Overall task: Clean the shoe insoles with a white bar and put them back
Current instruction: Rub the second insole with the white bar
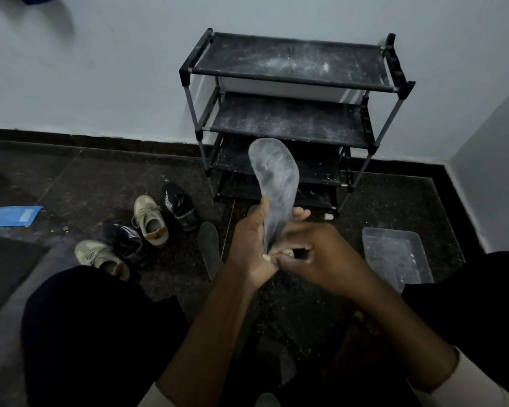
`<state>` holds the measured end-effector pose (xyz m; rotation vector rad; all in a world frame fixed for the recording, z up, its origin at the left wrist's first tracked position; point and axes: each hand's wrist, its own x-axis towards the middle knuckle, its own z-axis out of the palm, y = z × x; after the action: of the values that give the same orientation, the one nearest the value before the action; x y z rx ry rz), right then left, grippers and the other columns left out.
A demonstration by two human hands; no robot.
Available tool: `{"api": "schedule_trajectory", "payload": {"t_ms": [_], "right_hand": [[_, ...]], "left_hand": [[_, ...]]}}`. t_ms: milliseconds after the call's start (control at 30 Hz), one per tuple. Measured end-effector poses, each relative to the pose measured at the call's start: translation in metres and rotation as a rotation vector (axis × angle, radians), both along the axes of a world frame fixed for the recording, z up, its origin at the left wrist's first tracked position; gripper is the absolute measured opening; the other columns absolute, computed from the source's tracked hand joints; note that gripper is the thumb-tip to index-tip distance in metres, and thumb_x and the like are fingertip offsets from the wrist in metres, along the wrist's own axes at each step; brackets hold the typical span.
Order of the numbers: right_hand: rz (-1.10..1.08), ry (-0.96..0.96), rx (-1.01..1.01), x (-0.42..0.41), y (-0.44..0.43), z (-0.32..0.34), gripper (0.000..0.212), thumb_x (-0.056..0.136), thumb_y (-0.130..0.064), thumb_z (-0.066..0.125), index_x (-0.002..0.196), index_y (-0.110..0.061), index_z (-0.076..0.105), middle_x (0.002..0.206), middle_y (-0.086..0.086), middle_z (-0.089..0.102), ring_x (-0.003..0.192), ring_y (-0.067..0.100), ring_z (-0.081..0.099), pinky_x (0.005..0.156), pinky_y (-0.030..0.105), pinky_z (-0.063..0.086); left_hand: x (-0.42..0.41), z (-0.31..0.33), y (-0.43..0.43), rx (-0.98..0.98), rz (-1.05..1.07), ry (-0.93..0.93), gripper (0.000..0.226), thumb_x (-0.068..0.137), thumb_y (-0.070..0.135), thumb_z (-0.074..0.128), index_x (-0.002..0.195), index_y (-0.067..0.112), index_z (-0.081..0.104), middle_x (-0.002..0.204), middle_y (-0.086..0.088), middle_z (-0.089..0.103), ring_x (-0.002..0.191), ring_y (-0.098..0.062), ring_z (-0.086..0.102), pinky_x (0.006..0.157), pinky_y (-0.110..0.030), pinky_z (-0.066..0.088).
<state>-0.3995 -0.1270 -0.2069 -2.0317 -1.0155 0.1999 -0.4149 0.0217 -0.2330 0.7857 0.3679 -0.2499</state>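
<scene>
My left hand grips the heel end of a grey insole that stands upright, its toe pointing up and its face streaked with white. My right hand is curled against the insole's lower end and pinches a small white bar, of which only a sliver shows between the fingers. A dark insole lies on the floor just left of my hands. Two beige shoes and two black shoes with white stripes stand on the floor further left.
A black shoe rack dusted with white powder stands against the wall behind the insole. A clear plastic tray lies on the floor at right. A blue packet lies at far left beside a dark mat. My knees frame the bottom.
</scene>
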Motion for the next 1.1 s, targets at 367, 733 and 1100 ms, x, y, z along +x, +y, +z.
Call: {"api": "schedule_trajectory", "payload": {"t_ms": [367, 733, 1100], "right_hand": [[-0.166, -0.087, -0.043, 0.011, -0.009, -0.002, 0.012, 0.086, -0.011, 0.077, 0.098, -0.015, 0.08, 0.096, -0.007, 0.071, 0.089, 0.004, 0.067, 0.079, 0.036, 0.057], [-0.228, -0.089, -0.028, 0.007, -0.008, -0.001, 0.009, 0.082, -0.003, 0.078, 0.086, -0.011, 0.078, 0.085, -0.014, 0.065, 0.084, -0.005, 0.061, 0.072, 0.007, 0.045], [-0.274, -0.039, 0.018, -0.01, 0.003, -0.006, 0.009, 0.082, -0.005, 0.076, 0.085, -0.014, 0.077, 0.083, -0.009, 0.064, 0.076, 0.006, 0.062, 0.065, 0.014, 0.047]], "left_hand": [[0.003, 0.008, 0.002, -0.05, 0.055, -0.007, 0.046, 0.105, 0.049, 0.04, 0.105, 0.01, 0.065, 0.092, -0.007, 0.078, 0.089, -0.023, 0.076, 0.079, -0.039, 0.06], [0.009, 0.003, 0.004, -0.118, 0.023, -0.068, 0.097, 0.057, 0.051, 0.093, 0.127, -0.004, 0.055, 0.136, -0.026, 0.059, 0.116, -0.027, 0.07, 0.097, -0.049, 0.056], [0.005, 0.004, 0.011, -0.144, 0.101, -0.063, 0.065, 0.101, 0.053, 0.041, 0.136, -0.001, 0.051, 0.14, -0.03, 0.057, 0.132, -0.041, 0.057, 0.1, -0.058, 0.049]]}}
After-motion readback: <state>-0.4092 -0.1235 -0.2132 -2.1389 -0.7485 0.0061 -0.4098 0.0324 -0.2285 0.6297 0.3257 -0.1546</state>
